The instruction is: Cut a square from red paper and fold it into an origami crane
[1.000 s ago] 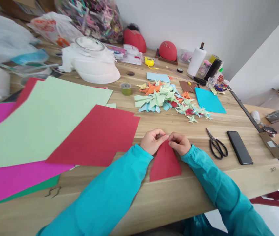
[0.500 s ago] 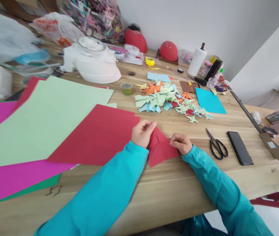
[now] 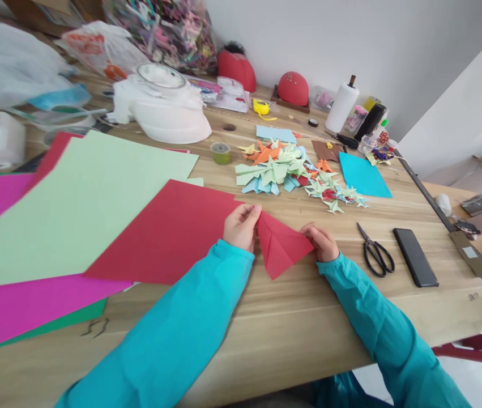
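Between my hands is a small piece of folded red paper (image 3: 282, 245), creased into a roughly triangular shape with one point toward me. My left hand (image 3: 241, 226) pinches its upper left corner between thumb and fingers. At the right corner, my right hand (image 3: 320, 241) grips the edge with closed fingers; some fingertips are hidden behind the paper. A large red sheet (image 3: 168, 232) lies flat just left of my left hand. Beyond my hands is a pile of folded paper stars (image 3: 272, 170) in green, blue and orange.
Black-handled scissors (image 3: 376, 253) and a dark phone (image 3: 414, 256) lie to the right. A pale green sheet (image 3: 75, 209) and magenta paper (image 3: 45, 309) cover the left side. Farther back are a blue sheet (image 3: 365, 175), a tape roll (image 3: 221, 153) and a white cap (image 3: 173, 116).
The folded red paper has turned and lifted slightly, its lower point shifting right. My left hand has moved a little left, and my right hand has moved slightly right and up.
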Available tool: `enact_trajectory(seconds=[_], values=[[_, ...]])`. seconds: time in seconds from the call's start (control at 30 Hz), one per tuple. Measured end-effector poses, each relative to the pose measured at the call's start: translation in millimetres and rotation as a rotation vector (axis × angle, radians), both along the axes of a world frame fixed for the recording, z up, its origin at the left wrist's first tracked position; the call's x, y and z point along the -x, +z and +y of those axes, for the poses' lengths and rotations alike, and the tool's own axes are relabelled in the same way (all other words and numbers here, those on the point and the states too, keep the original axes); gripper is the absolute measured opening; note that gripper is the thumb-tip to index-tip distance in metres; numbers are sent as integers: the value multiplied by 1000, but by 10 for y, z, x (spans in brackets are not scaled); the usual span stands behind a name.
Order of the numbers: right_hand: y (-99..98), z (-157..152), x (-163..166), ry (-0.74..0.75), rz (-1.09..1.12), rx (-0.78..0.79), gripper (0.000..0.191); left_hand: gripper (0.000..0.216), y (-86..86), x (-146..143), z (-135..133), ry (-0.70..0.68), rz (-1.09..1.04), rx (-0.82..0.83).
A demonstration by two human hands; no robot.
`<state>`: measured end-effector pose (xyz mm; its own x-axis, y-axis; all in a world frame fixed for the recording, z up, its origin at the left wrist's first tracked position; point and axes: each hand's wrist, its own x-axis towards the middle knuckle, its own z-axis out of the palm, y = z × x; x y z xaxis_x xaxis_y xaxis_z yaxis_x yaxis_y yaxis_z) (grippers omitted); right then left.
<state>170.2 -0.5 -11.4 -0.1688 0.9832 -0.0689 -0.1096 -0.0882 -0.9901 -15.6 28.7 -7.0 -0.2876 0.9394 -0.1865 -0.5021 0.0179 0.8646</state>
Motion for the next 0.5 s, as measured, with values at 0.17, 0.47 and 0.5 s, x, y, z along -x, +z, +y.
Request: enact_trajectory(seconds=[0.17, 0.47, 0.5], values=[[74, -49, 51, 125, 19, -43, 37, 41, 43, -3, 12, 41, -76, 3], [9, 34, 31, -197, 235, 65, 28, 39, 35, -6, -49, -150, 5, -46], [0, 68, -5, -233, 286, 93, 27, 37, 35, -3, -61, -190, 24, -56]])
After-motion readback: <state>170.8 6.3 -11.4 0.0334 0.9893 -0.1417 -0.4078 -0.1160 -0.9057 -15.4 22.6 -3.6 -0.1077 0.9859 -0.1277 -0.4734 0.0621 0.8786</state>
